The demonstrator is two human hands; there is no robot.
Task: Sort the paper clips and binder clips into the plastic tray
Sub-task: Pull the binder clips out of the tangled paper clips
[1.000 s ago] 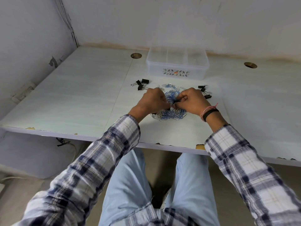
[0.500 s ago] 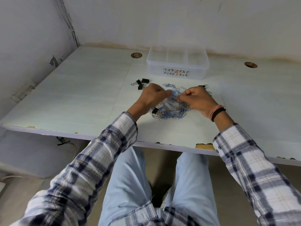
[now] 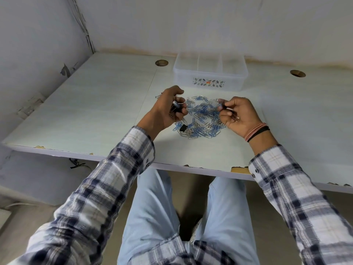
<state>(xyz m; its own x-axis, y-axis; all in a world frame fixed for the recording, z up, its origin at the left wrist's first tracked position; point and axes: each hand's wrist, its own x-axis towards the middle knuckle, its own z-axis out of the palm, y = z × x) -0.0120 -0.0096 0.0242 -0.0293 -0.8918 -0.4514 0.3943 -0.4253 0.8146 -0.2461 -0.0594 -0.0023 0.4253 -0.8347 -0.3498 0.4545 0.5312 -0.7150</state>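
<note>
Gathering step: your left hand and right hand each hold black binder clips, fingers curled round them, above the blue paper-clip pile on the table. Next, judged: carry them to the clear compartmented plastic tray, seemingly empty.

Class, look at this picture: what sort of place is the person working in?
Probably a plain office or study corner: a pale laminate desk with round cable holes, set against bare walls, holding paper clips and a plastic tray.

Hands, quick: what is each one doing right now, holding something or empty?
Left hand: fingers curled round a black binder clip.
Right hand: pinches a small dark clip; which kind, too blurred to tell.
</note>
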